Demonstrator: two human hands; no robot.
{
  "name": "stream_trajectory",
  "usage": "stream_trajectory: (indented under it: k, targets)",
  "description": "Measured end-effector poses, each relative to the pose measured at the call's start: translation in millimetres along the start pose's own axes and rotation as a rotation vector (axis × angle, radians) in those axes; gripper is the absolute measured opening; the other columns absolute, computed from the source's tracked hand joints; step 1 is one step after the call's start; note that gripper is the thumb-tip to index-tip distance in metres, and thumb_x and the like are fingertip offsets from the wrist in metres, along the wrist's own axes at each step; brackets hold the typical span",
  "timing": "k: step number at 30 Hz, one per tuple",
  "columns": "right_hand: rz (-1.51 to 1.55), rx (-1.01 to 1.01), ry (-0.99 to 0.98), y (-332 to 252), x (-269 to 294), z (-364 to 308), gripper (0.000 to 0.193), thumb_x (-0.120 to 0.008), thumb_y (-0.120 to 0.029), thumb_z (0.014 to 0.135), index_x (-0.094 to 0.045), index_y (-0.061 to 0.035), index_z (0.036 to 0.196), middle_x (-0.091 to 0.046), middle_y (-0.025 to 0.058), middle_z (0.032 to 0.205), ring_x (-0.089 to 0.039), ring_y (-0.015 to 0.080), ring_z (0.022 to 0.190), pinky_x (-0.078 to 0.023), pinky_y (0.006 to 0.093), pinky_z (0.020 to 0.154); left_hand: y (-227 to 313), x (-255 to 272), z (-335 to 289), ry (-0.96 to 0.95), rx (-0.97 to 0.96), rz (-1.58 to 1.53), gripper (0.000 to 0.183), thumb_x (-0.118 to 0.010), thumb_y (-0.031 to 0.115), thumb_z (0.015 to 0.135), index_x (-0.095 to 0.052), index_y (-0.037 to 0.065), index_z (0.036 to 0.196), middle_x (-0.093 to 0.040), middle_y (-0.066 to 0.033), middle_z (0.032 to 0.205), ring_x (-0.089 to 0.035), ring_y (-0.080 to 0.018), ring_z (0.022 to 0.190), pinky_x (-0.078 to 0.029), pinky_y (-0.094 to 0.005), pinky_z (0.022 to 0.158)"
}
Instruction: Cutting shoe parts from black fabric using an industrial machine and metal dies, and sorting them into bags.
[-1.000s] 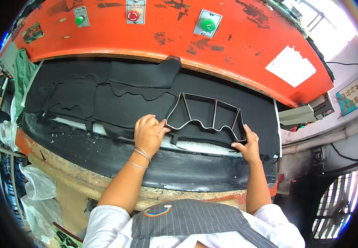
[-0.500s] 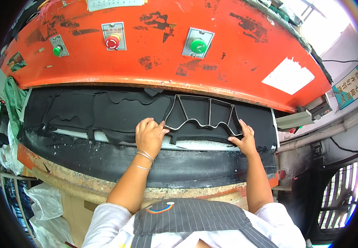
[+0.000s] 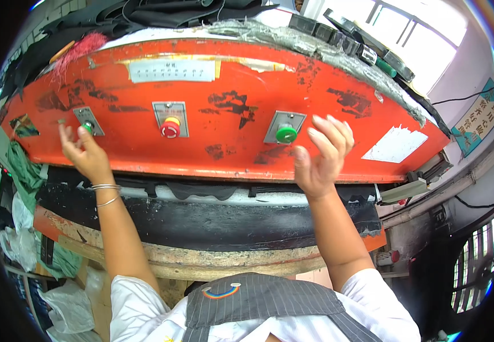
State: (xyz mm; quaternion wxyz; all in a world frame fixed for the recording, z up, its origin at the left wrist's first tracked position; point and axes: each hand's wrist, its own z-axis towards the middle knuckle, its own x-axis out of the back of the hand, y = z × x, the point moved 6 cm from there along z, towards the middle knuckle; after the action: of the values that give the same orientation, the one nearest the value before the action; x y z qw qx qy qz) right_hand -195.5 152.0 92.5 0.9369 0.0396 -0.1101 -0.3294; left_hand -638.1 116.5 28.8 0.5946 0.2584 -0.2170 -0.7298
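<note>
My left hand is raised in front of the orange press beam, fingers spread and holding nothing. Its fingertips overlap the small left green button; whether they touch it I cannot tell. Just right of the larger green button, my right hand is up with fingers apart and nothing in it. A red mushroom button sits between the two. Below the beam, only the front edges of black fabric show on the pale bed. The metal cutting die is hidden from view.
A dark padded ledge and a worn wooden edge run along the front. Black sheets lie atop the machine. Plastic bags and green cloth are at left, a pipe at right.
Both hands have let go of the cutting die and risen to the buttons, the left moving far left. The view has tilted up, and the die and most of the fabric are out of sight.
</note>
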Motion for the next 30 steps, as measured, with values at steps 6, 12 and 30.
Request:
stream_trajectory:
  k: [6,12,30]
  targets:
    - [-0.271,0.065,0.058,1,-68,11,0.028,-0.071,-0.026,0.082,-0.062,-0.0201,0.108,-0.056,0.0079,0.125,-0.045,0.0281,0.12,-0.024,0.0455,0.108,1,-34,39,0.093,-0.243,0.124,0.062,-0.038,0.032,0.102,-0.017,-0.005,0.147,-0.023,-0.0275,0.15,-0.026,-0.0371,0.14,-0.019,-0.0459,0.114]
    - [-0.114,0.085,0.062,-4,-59,3,0.032,-0.072,-0.013,0.076,-0.061,-0.0174,0.107,-0.057,0.0068,0.121,-0.049,0.028,0.112,-0.03,0.0461,0.102,-21,-34,29,-0.176,-0.178,0.184,0.068,-0.037,0.037,0.101,-0.013,-0.006,0.148,-0.016,-0.0268,0.154,-0.01,-0.0375,0.145,-0.01,-0.0458,0.117]
    - [-0.09,-0.495,-1.24,-71,59,-214,0.053,-0.076,-0.049,0.065,-0.061,-0.0127,0.101,-0.057,0.008,0.098,-0.054,0.0262,0.099,-0.042,0.0383,0.084,141,55,-274,-1.351,-0.302,0.078,0.018,-0.063,0.031,0.082,-0.07,0.015,0.083,-0.061,-0.0023,0.077,-0.06,-0.0236,0.078,-0.05,-0.0386,0.066]
